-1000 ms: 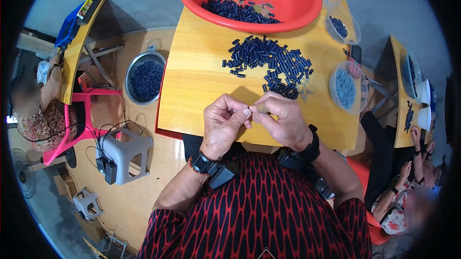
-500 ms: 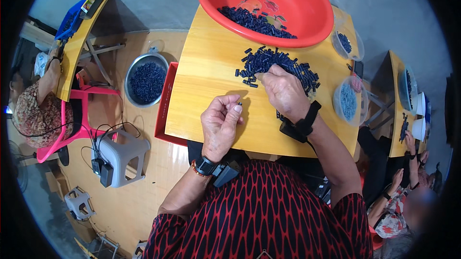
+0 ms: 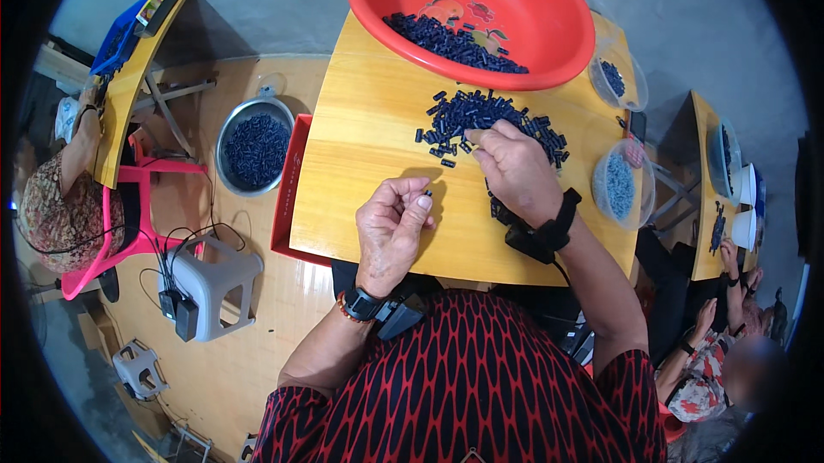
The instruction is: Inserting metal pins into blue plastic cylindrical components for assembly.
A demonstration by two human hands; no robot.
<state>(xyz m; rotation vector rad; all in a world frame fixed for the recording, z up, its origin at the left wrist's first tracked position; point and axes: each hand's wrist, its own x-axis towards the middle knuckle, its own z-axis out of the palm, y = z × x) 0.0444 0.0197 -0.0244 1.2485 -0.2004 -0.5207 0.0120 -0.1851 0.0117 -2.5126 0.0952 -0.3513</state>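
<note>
We see the left hand (image 3: 390, 227) raised over the near part of the yellow wood-grain table (image 3: 360, 128), thumb and forefinger pressed together on a small dark cylindrical piece (image 3: 428, 193), only the end of which shows. The right hand (image 3: 518, 173) reaches over the near side of a loose pile of short dark-blue cylinders (image 3: 468, 113), forefinger and thumb pointing at it; we cannot tell whether they pinch one. A few cylinders lie scattered at the pile's left edge.

Behind the pile we find a large round red plastic basin (image 3: 536, 12), with more of the dark cylinders heaped inside. To the right we have a clear plastic tub (image 3: 645, 199) of small pale-blue pieces and, farther back, a clear plastic bowl (image 3: 635, 96) with some dark pieces. On the floor at left we see a round metal bowl (image 3: 257, 104) filled with dark pieces.
</note>
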